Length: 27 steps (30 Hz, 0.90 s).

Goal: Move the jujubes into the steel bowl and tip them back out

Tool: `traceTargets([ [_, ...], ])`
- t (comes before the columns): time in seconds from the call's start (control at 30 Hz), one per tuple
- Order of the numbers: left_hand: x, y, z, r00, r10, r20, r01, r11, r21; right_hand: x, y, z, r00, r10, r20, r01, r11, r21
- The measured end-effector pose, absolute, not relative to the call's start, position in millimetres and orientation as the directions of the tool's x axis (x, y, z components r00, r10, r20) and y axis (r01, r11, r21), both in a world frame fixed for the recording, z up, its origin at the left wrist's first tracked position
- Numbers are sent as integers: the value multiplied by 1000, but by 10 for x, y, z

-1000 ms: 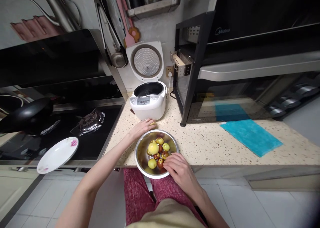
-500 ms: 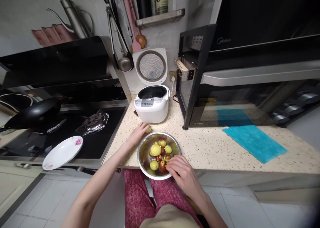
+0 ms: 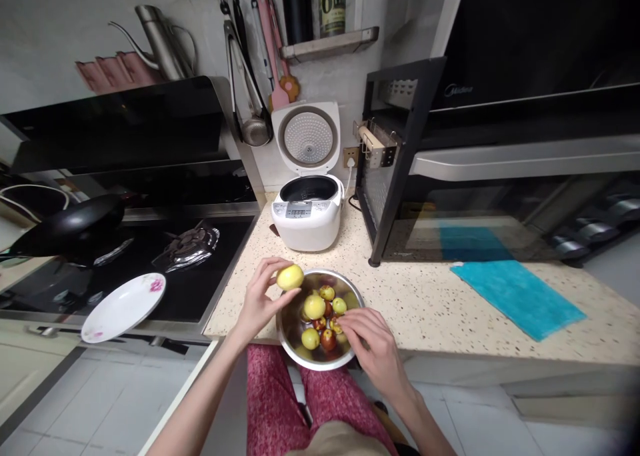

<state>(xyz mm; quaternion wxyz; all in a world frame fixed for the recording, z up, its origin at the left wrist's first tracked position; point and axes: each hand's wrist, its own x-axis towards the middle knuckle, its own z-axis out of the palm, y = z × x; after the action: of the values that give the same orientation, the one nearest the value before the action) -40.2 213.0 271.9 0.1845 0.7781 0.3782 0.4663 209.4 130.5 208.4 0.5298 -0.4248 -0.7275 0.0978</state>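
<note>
A steel bowl [image 3: 295, 349] at the counter's front edge holds several yellow-green and reddish-brown fruits [image 3: 315, 307]. My left hand [image 3: 260, 296] grips a round yellow fruit [image 3: 290, 277] between thumb and fingers, above the bowl's left rim. At the right side of the bowl is my right hand [image 3: 373, 343], its fingers bent together over the rim, with the fingertips beside the fruits. What those fingertips hold, if anything, is too small to make out. Behind the bowl stands a white rice cooker [image 3: 307, 229] with its lid raised.
Left of the counter [image 3: 410, 303] is a black stove [image 3: 150, 236] with a wok [image 3: 75, 226] and a white plate [image 3: 125, 308] at its front edge. A black rack [image 3: 395, 169] with an oven stands at the right, and a blue cloth [image 3: 520, 296] lies before it.
My left hand has come up from the counter beside the rice cooker, and the yellow fruit in it now shows above the bowl's rim. The right hand has stayed by the bowl.
</note>
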Motion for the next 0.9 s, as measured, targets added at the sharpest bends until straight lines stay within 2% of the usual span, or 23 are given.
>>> traceTargets([
  [0.23,100,1734,2456,489,615,618,321,-786,528,1881,1359,2288,-18,838,545,418,502,-757],
  [0.47,55,1620,2378,485,714,504,438,-698,567,1927,1425,2131,77,898,433,394,372,-840],
  [0.63,-159,1558,2310,335,804,492,520,-593,615,2007,1460,2055,12,902,431,487,372,-790],
  [0.9,-247,1462,2064,286,829,481,566,-551,613,1958,1463,1936,-38,894,447,548,393,-739],
])
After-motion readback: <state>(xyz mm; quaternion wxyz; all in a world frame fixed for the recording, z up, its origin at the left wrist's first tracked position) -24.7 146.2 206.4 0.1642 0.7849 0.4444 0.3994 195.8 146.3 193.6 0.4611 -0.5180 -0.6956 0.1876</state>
